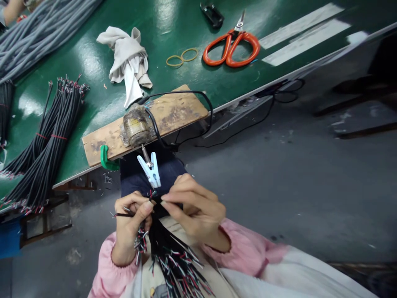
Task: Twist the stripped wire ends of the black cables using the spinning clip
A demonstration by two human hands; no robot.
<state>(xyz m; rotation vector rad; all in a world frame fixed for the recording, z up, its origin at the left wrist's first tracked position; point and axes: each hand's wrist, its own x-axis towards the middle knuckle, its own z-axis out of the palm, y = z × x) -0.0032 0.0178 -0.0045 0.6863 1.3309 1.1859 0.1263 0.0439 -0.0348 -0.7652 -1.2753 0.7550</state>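
Note:
My left hand [133, 219] is closed, its thumb and fingers pinching a black cable whose stripped end shows red and white wires. Beside it, my right hand [195, 207] has thumb and fingertips drawn together near the cable's tip; whatever is between them is too small to make out. Just above both hands, a light blue clothespin [151, 170] is fixed on the metal rod of a small motor [136, 126] on a wooden board [180, 108]. A bundle of black cables [169, 244] with stripped coloured ends lies on my lap, below the hands.
On the green table [87, 54] are bundled black cables [56, 140], grey cables [46, 35], a white cloth [127, 58], rubber bands [182, 57] and orange-handled scissors [231, 49]. A green clamp [107, 159] grips the board's edge. A person's arm [11, 10] shows top left.

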